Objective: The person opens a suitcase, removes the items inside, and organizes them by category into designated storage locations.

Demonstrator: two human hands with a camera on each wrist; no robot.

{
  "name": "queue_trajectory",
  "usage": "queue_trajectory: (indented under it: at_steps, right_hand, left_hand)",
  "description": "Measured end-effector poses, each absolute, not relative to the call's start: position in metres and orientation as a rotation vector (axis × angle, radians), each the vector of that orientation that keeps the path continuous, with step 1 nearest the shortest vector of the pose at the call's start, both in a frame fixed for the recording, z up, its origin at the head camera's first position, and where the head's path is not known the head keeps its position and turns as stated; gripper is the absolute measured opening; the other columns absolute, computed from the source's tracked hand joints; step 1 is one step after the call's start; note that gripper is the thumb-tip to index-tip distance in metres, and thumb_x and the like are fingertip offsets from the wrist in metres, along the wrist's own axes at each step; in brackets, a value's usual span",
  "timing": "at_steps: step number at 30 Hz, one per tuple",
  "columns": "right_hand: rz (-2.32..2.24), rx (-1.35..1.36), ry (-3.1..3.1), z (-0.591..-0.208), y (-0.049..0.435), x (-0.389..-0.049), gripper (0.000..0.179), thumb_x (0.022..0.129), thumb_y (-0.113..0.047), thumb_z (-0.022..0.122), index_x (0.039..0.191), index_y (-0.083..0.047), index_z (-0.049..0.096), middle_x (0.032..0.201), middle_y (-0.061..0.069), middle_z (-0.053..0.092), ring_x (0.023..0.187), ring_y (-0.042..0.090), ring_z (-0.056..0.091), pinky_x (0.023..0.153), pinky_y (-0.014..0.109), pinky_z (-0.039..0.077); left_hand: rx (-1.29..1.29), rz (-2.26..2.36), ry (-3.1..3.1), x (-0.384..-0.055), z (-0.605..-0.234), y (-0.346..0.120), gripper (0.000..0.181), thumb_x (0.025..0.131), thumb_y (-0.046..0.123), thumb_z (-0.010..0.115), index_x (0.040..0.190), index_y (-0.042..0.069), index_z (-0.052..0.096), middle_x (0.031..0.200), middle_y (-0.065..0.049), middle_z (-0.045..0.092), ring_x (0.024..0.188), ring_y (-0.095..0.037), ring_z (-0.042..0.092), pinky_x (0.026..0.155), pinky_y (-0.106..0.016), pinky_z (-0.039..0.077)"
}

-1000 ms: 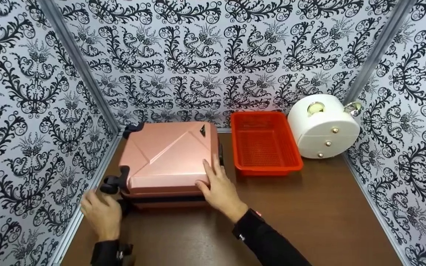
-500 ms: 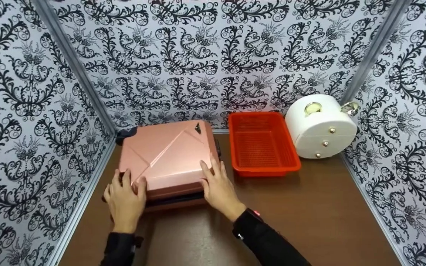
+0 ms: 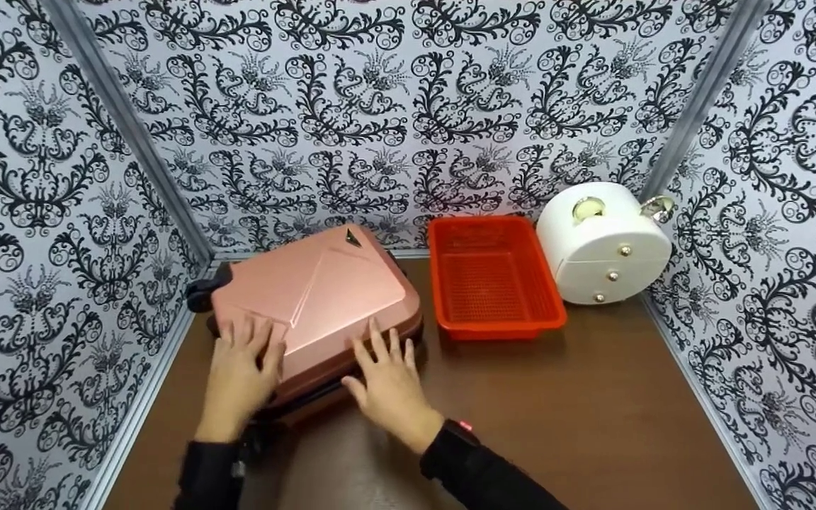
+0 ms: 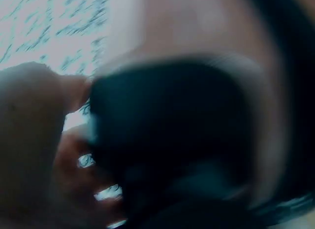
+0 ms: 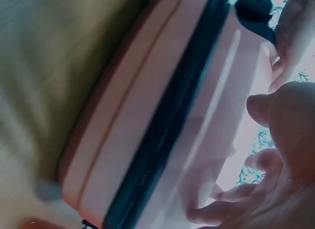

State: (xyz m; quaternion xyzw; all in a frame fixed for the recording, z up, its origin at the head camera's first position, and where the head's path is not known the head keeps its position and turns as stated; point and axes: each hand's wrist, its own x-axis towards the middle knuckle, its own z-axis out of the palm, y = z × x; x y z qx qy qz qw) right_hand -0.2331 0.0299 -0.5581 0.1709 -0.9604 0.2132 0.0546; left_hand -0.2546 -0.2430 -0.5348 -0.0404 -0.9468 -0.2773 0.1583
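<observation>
A pink hard-shell suitcase (image 3: 337, 283) lies flat on the brown table, set at an angle, with a dark wheel (image 3: 200, 296) at its far left corner. My left hand (image 3: 238, 375) grips the near left corner, thumb apart from the fingers. Up close in the left wrist view, its fingers (image 4: 74, 160) lie against a blurred dark corner piece (image 4: 172, 120). The spread fingers of my right hand (image 3: 390, 389) touch the upper front edge. In the right wrist view, the black zipper band (image 5: 167, 106) runs along the suitcase's side.
A red plastic basket (image 3: 500, 327) stands to the right of the suitcase. Beside it, against the back right corner, is a white rounded box (image 3: 592, 248) with gold knobs. Patterned panels (image 3: 380, 106) wall in the table (image 3: 557, 411) on the left, back and right.
My left hand has moved right onto the suitcase's near corner. The suitcase has turned, its near left corner coming toward me. My right hand has slid left along the front edge.
</observation>
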Motion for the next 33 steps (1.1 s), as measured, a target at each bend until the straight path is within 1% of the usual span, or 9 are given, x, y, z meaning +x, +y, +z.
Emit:
queue_trajectory:
  at_steps: [4, 11, 15, 18, 20, 21, 24, 28, 33]
  right_hand:
    - [0.643, 0.519, -2.914, -0.56, 0.033, -0.236, 0.071, 0.114, -0.052, 0.054, 0.172, -0.016, 0.039, 0.187, 0.013, 0.016, 0.168, 0.052, 0.025, 0.135, 0.067, 0.027]
    - [0.889, 0.53, -2.871, -0.565, 0.046, -0.255, 0.079, 0.115, -0.057, 0.047, 0.172, -0.004, 0.032, 0.186, 0.018, 0.01, 0.168, 0.053, 0.024, 0.133, 0.062, 0.034]
    - [0.976, 0.48, -2.839, -0.567, 0.055, -0.272, 0.08, 0.115, -0.058, 0.046, 0.174, -0.007, 0.029, 0.186, 0.018, 0.012, 0.166, 0.052, 0.03, 0.13, 0.061, 0.039]
    - [0.994, 0.479, -2.808, -0.564, 0.05, -0.266, 0.075, 0.115, -0.053, 0.05, 0.175, -0.013, 0.031, 0.185, 0.019, 0.018, 0.163, 0.052, 0.035, 0.128, 0.063, 0.04]
    - [1.003, 0.522, -2.801, -0.559, 0.04, -0.251, 0.072, 0.114, -0.052, 0.052, 0.175, -0.017, 0.033, 0.184, 0.02, 0.021, 0.162, 0.053, 0.038, 0.126, 0.065, 0.042]
    - [1.013, 0.552, -2.805, -0.556, 0.033, -0.243, 0.072, 0.114, -0.053, 0.053, 0.175, -0.02, 0.032, 0.184, 0.02, 0.021, 0.162, 0.054, 0.037, 0.125, 0.067, 0.042]
    - [1.025, 0.621, -2.852, -0.547, 0.012, -0.221, 0.075, 0.112, -0.061, 0.051, 0.175, -0.025, 0.032, 0.185, 0.018, 0.016, 0.162, 0.06, 0.03, 0.118, 0.076, 0.044]
    - [0.939, 0.592, -2.867, -0.541, -0.001, -0.21, 0.072, 0.11, -0.061, 0.056, 0.171, -0.025, 0.044, 0.185, 0.014, 0.022, 0.16, 0.063, 0.032, 0.107, 0.078, 0.052]
    - [0.792, 0.594, -2.812, -0.54, 0.002, -0.215, 0.06, 0.111, -0.048, 0.063, 0.163, -0.021, 0.056, 0.18, 0.014, 0.036, 0.153, 0.061, 0.047, 0.104, 0.068, 0.06]
  left_hand:
    - [-0.1, -0.67, -2.662, -0.245, -0.544, -0.23, 0.049, 0.112, 0.032, 0.059, 0.154, 0.007, 0.064, 0.168, -0.023, 0.051, 0.163, -0.056, 0.033, 0.133, -0.069, 0.028]
    - [-0.18, -0.461, -2.533, -0.219, -0.544, -0.198, 0.044, 0.103, 0.026, 0.067, 0.136, -0.001, 0.075, 0.148, -0.029, 0.068, 0.141, -0.064, 0.057, 0.12, -0.073, 0.042]
    - [-0.247, -0.535, -2.438, -0.202, -0.548, -0.183, 0.036, 0.1, 0.024, 0.071, 0.127, 0.003, 0.081, 0.14, -0.023, 0.075, 0.133, -0.058, 0.067, 0.113, -0.071, 0.049]
    - [-0.285, -0.7, -2.29, -0.198, -0.54, -0.197, 0.017, 0.098, 0.012, 0.076, 0.11, 0.005, 0.086, 0.114, -0.016, 0.085, 0.106, -0.042, 0.081, 0.097, -0.057, 0.059]
    - [-0.283, -0.774, -2.19, -0.207, -0.531, -0.22, 0.01, 0.098, 0.005, 0.076, 0.089, 0.006, 0.082, 0.087, -0.011, 0.083, 0.078, -0.033, 0.079, 0.077, -0.047, 0.059]
    - [-0.267, -0.796, -2.151, -0.215, -0.527, -0.234, 0.011, 0.098, 0.003, 0.076, 0.088, 0.005, 0.082, 0.083, -0.013, 0.081, 0.073, -0.034, 0.076, 0.073, -0.048, 0.058]
    - [-0.157, -0.838, -2.198, -0.247, -0.52, -0.271, 0.014, 0.103, 0.012, 0.071, 0.106, 0.003, 0.081, 0.108, -0.023, 0.082, 0.098, -0.045, 0.076, 0.095, -0.056, 0.059]
    - [-0.033, -0.827, -2.523, -0.283, -0.531, -0.297, 0.05, 0.112, 0.031, 0.06, 0.154, 0.004, 0.062, 0.164, -0.028, 0.054, 0.151, -0.057, 0.047, 0.125, -0.077, 0.031]
    - [0.021, -0.774, -2.614, -0.287, -0.547, -0.302, 0.056, 0.113, 0.039, 0.057, 0.16, 0.008, 0.058, 0.171, -0.021, 0.049, 0.158, -0.052, 0.042, 0.129, -0.071, 0.029]
